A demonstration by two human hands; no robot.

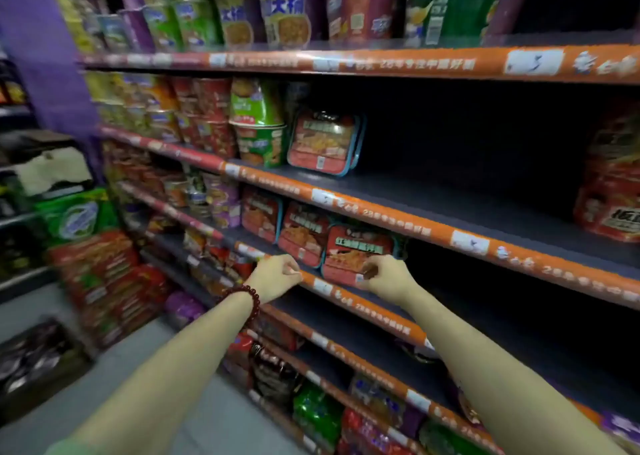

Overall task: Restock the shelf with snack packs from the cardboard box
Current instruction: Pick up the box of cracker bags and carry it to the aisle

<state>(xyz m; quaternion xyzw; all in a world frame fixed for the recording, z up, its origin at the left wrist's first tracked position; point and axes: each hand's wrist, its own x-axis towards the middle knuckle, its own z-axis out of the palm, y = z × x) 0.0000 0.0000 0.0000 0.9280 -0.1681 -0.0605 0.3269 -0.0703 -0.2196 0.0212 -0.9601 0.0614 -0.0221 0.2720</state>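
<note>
Snack packs (356, 254) stand three abreast on the third shelf (381, 302), the right hand (384, 276) gripping the newest pack's lower edge, the left hand (277, 276) curled empty; much shelf space remains unfilled.

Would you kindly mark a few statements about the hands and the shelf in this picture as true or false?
1. The left hand wears a dark red bead bracelet at the wrist. True.
2. The right hand touches the red rectangular snack pack with a blue rim. True.
3. The left hand holds a green cup. False: it holds nothing visible, at the orange shelf edge strip.
4. That snack pack stands on the top shelf. False: it stands on a lower shelf.
</note>
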